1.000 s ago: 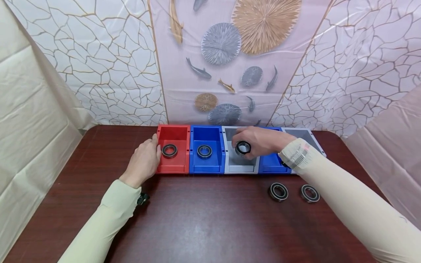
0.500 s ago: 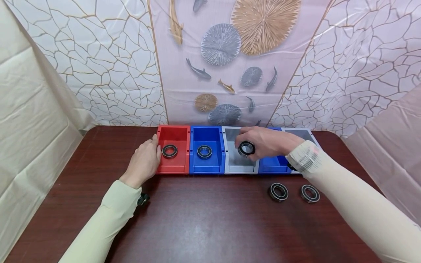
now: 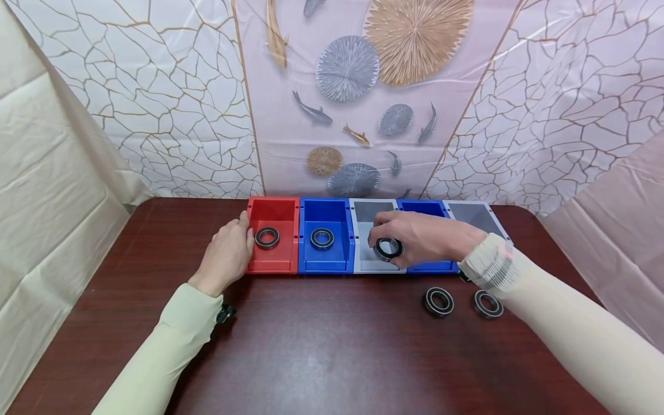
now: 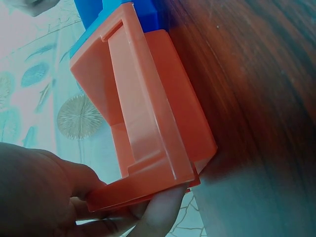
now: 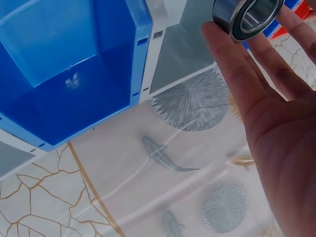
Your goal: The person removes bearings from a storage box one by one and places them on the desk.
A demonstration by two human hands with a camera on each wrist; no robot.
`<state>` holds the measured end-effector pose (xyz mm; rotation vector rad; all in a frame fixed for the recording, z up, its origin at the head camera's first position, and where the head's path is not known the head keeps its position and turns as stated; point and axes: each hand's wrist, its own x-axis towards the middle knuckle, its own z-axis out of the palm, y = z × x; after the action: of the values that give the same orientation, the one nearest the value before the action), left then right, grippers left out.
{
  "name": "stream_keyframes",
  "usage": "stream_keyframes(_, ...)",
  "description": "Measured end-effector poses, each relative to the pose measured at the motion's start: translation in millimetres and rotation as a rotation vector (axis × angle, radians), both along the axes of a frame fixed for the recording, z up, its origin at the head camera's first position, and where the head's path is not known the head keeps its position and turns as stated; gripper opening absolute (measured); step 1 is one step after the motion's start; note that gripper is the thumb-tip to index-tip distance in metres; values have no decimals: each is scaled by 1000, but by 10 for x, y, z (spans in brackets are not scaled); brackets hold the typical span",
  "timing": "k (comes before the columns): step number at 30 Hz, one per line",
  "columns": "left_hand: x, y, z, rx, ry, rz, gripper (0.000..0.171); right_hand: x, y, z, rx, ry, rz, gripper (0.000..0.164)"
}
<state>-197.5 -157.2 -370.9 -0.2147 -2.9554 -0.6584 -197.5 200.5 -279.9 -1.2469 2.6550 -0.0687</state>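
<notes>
My right hand (image 3: 427, 233) pinches a ball bearing (image 5: 224, 16), black-sealed with a steel rim, between thumb and fingers. The bearing is tilted and hangs over the first grey bin (image 3: 364, 264), the middle one in a row. Over at the left end, my left hand (image 3: 225, 253) grips the side wall of the red bin (image 3: 284, 249); the left wrist view shows the thumb and fingers on either side of that wall. Inside the red bin lies one bearing (image 3: 267, 247), and another bearing (image 3: 322, 248) lies in the blue bin (image 3: 339, 258) beside it.
Right of the first grey bin stand a second blue bin (image 5: 74, 84), partly behind my right hand, and a second grey bin (image 3: 473, 212). Two more bearings, a left one (image 3: 434, 313) and a right one (image 3: 485, 315), lie on the dark wooden table (image 3: 321, 346). A patterned cloth (image 3: 358, 144) hangs behind.
My right hand, with the bearing, has shifted a little right and toward the front of the first grey bin. The left hand stays at the red bin.
</notes>
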Motion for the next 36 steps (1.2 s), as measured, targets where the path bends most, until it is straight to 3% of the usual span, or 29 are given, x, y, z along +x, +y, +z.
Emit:
stream_keyframes(15,2,-8,-2,-1,1,-2,55,179,-51,-38,11,-39,16,39)
stream_keyframes(30,-1,7,-4,1,-16,-1,56,309,-45,-329,-12,-43,85,40)
stream_keyframes(36,-6,8,-14,-11,19,-3,53,336,-30,-421,-40,-61,92,43)
